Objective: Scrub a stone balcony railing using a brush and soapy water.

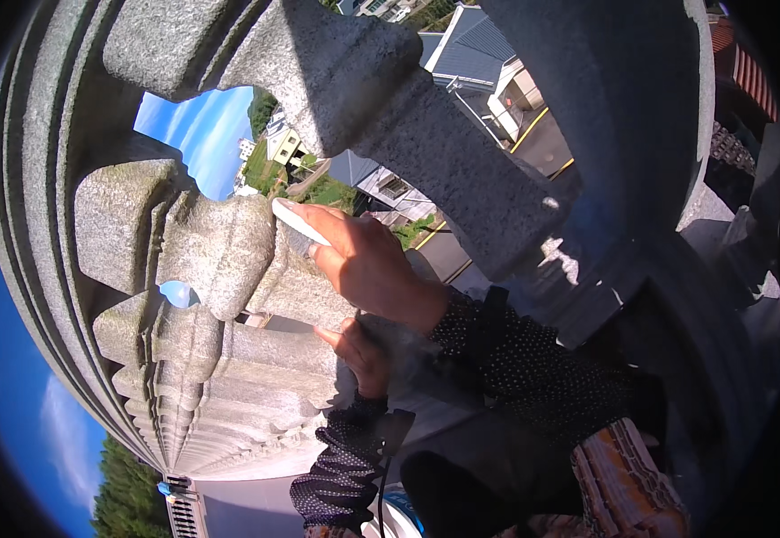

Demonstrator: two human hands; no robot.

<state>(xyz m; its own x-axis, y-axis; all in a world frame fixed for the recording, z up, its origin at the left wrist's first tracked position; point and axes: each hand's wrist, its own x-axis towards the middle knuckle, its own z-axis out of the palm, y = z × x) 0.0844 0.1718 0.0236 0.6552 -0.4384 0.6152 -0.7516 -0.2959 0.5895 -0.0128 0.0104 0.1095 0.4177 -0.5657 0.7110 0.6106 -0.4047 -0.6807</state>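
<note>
My right hand grips a thin white-edged, greyish pad or block, its exact kind unclear. The pad lies against the side of a weathered stone baluster, by its rounded bulge. Lower in the picture, my left hand is beside the stone, with a finger and thumb apart and nothing visible held; its other fingers are partly hidden in shade. Both wrists wear dark dotted sleeves. Neighbouring balusters recede toward the lower left under a moulded stone rail; another baluster stands above my right hand.
A large shaded stone part rises at the right. Through the gaps show houses, a road and greenery below. A white and blue container is near my left sleeve, beside a dark cord. A distant person stands by the far railing.
</note>
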